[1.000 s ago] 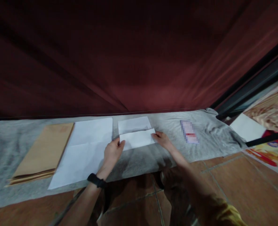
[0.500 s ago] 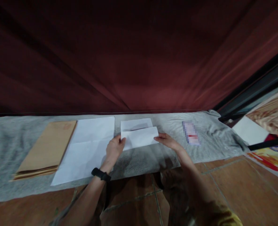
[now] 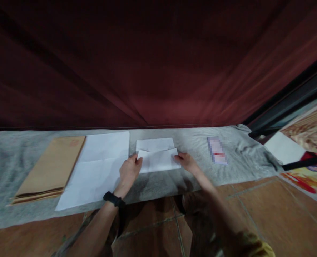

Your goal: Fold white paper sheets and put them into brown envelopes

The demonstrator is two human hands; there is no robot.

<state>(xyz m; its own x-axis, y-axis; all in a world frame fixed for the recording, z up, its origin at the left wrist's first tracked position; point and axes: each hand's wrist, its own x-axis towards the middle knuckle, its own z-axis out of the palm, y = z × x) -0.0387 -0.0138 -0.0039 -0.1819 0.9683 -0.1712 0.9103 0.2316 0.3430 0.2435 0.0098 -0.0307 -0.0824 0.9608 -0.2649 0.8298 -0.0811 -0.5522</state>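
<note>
My left hand pinches the left end of a folded sheet of white paper. At its right end, my right hand grips the same paper between thumb and fingers. Behind the held part, a white paper panel lies toward the back; whether it belongs to the same sheet I cannot tell. Left of my hands lies a larger white sheet with a crease across it. My left wrist wears a black band.
Brown paper envelopes are stacked at the left on the grey cloth. A blurred pinkish slip lies to the right. A dark red curtain hangs behind. Printed packaging is at the far right, above a tiled floor.
The held paper's right end has come down and slightly nearer to me, so more of the panel behind shows. My right hand has shifted a little with it.
</note>
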